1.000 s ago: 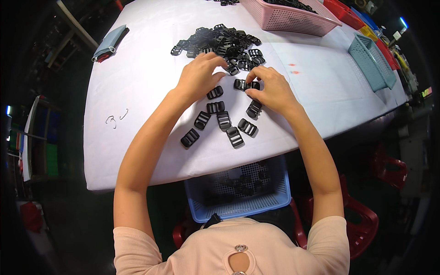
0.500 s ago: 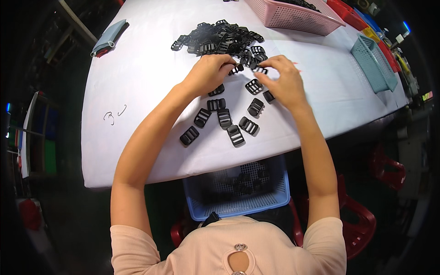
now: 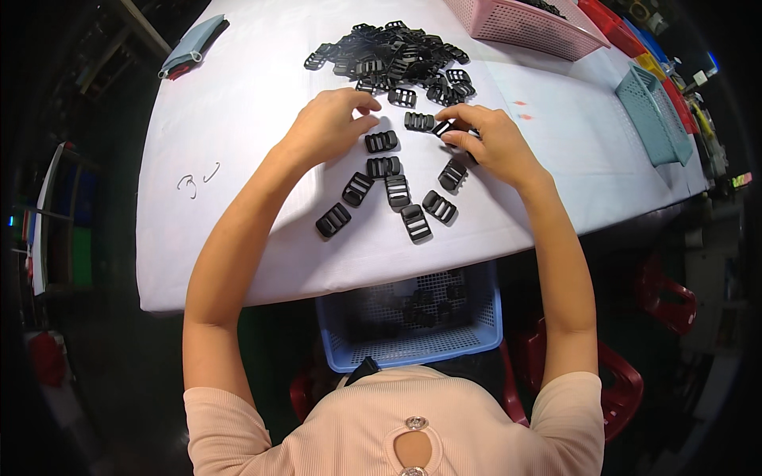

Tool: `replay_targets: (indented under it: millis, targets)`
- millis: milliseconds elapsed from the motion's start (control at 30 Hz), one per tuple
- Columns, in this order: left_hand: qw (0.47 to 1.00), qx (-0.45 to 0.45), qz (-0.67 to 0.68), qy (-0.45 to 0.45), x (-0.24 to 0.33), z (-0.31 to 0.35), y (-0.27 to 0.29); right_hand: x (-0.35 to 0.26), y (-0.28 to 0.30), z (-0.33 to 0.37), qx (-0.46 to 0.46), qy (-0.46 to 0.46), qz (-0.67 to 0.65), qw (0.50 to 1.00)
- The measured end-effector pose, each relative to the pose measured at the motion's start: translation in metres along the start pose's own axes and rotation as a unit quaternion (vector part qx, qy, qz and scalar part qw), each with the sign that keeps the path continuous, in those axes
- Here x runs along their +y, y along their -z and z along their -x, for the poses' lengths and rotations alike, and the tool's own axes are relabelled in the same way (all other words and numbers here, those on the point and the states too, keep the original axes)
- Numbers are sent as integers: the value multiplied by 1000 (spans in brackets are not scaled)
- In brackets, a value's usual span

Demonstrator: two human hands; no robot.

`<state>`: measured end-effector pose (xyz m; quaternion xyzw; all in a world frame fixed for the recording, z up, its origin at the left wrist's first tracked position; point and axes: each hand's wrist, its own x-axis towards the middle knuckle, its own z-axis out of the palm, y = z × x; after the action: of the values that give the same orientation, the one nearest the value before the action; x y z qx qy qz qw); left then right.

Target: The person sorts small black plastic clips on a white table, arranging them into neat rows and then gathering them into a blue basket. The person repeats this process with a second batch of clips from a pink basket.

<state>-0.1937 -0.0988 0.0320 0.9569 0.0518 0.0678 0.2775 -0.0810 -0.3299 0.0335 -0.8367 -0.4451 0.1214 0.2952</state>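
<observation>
far left on the white table [image 3: 238, 87] lies a folded blue-grey cloth [image 3: 193, 47], and nearer me a small pen scribble [image 3: 197, 179]. my left hand [image 3: 329, 127] rests palm down, fingers curled loosely, empty, just beside a laid-out buckle [image 3: 381, 142] — the sorted row [image 3: 386, 194] fans out below it toward me. the loose heap of black buckles [image 3: 397, 55] sits straight ahead, beyond both hands. my right hand [image 3: 484, 143] is nearer the work — its fingertips pinch one black buckle [image 3: 442, 127], long axis slanting left-right. a blue basket [image 3: 484, 317] waits under the table edge; pink basket [image 3: 516, 24] and teal basket [image 3: 651, 111] stand far right.
</observation>
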Motion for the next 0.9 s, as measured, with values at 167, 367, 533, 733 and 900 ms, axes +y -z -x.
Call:
replay_targets:
  millis: [167,367,533,733,900]
  targets:
    - [999,-34,40,-12,-8,8,5,22,1,0,156,60,135,977]
    - [986,-149,73,-15,5,12,12,29,4,10,78,-73,45,993]
    - [979,-155,108,72,10,12,29,10,-11,-9,131,59,47,989]
    - [993,-40,93,64,-19,12,41,-31,-25,-39,17,30,61,998]
    - [993,-42,83,76,-17,9,40,-1,-39,-63,176,141,205,953]
